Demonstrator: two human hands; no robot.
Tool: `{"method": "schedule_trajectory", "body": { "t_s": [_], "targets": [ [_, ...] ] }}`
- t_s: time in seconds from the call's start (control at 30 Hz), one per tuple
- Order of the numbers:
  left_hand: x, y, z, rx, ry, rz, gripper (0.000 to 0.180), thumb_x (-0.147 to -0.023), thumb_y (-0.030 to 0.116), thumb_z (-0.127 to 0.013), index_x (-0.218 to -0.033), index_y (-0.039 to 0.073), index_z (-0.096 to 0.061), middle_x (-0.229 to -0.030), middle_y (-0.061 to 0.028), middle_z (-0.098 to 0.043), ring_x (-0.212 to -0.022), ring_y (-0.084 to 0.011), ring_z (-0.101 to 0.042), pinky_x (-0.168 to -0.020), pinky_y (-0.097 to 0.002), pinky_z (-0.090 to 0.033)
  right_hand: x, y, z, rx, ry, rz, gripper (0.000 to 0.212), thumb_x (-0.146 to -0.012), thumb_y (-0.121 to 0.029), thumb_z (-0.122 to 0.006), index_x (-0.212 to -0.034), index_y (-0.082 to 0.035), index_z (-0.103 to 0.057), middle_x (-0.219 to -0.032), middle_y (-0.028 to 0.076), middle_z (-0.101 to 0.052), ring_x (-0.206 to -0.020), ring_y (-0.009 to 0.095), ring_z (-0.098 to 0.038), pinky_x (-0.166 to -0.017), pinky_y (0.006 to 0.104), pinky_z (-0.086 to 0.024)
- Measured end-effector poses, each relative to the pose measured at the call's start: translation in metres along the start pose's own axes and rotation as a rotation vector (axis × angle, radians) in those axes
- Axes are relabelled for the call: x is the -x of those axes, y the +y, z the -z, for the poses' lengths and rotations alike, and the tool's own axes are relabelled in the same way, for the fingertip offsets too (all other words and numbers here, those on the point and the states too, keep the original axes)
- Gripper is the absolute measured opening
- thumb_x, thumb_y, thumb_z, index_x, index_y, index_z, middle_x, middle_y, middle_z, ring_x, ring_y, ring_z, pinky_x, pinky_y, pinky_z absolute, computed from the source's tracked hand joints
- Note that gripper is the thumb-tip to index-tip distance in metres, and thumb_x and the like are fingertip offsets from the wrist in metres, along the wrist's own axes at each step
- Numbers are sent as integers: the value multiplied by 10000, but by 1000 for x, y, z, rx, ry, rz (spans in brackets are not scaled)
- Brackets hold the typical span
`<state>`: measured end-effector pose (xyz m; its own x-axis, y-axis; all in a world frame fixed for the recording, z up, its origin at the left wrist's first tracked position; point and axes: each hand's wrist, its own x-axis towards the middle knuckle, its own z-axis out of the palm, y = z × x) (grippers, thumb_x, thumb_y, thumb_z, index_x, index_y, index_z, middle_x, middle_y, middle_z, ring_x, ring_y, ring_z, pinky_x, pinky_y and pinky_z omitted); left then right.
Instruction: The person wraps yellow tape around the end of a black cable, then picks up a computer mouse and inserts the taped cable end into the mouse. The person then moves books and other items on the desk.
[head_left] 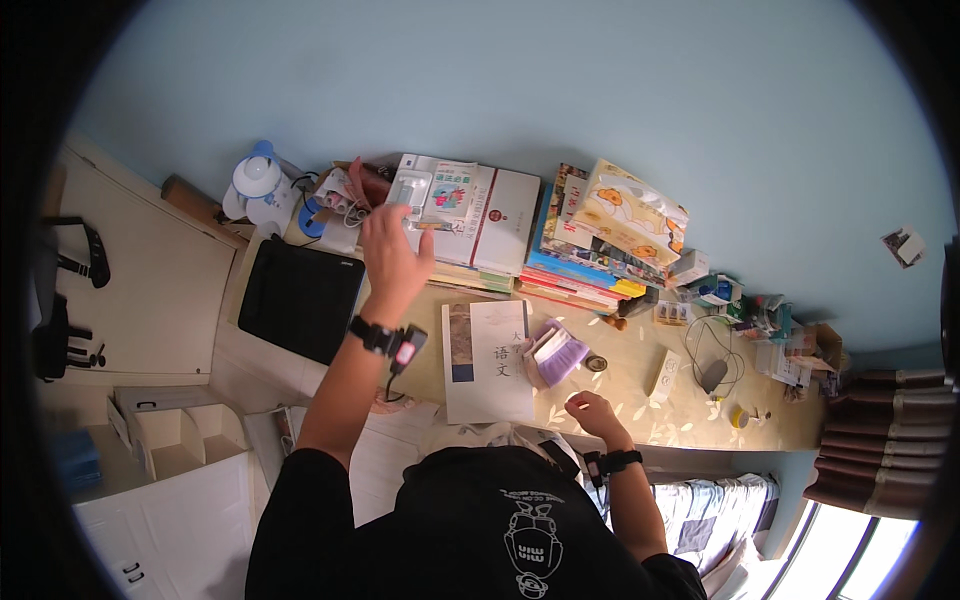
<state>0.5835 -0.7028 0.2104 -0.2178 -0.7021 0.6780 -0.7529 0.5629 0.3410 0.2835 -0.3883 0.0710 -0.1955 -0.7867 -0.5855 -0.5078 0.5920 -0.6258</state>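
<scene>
My left hand (396,262) reaches over the near left part of a book stack, thumb apart and fingers stretched out. Its fingertips are at a clear plastic case (411,186) on the stack; whether they touch it I cannot tell. Beside the case lies a small booklet (452,192) with a coloured cover, on a large white book (510,215). My right hand (598,415) is closed above the desk's front edge, fingers curled; what they hold, if anything, is hidden. Between the hands lie a white paperback (490,365) and a purple tissue pack (556,354).
A second book stack (600,250) stands against the wall. A black tablet (300,298) lies at the left, near a white-and-blue lamp (258,180). Right of the tissue pack are a small round tin (596,363), a white power strip (663,376) and a looped cable (715,374).
</scene>
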Motion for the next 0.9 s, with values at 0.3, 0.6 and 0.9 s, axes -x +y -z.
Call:
{"method": "schedule_trajectory", "body": {
  "t_s": [0.3, 0.6, 0.9],
  "targets": [
    [-32, -27, -29, -251, -384, 323, 578, -746, 273, -753, -1176, -11, -491, -1099, -238, -574, -1076, -415, -547, -882, -481, -479, 7, -55, 20, -45, 129, 186, 242, -879, -224, -677, -988, -8, -686, -883, 108, -717, -754, 194, -683, -707, 316, -552],
    [-64, -39, 8, -200, -588, 419, 520, -710, 258, -746, -1067, -59, -542, -951, -240, -662, -885, -362, -663, -810, -455, -526, 25, -57, 19, -21, 136, 171, 252, -871, -228, -683, -988, -5, -684, -884, 108, -719, -753, 195, -683, -706, 315, -549],
    [16, 45, 65, 496, -565, 162, 536, -694, 146, -776, -1171, 41, -556, -941, -145, -654, -831, -224, -665, -733, -332, -537, 48, -40, 12, -95, 134, 112, 230, -862, -213, -680, -947, 0, -684, -865, 118, -717, -760, 220, -693, -711, 328, -557]
  ]
}}
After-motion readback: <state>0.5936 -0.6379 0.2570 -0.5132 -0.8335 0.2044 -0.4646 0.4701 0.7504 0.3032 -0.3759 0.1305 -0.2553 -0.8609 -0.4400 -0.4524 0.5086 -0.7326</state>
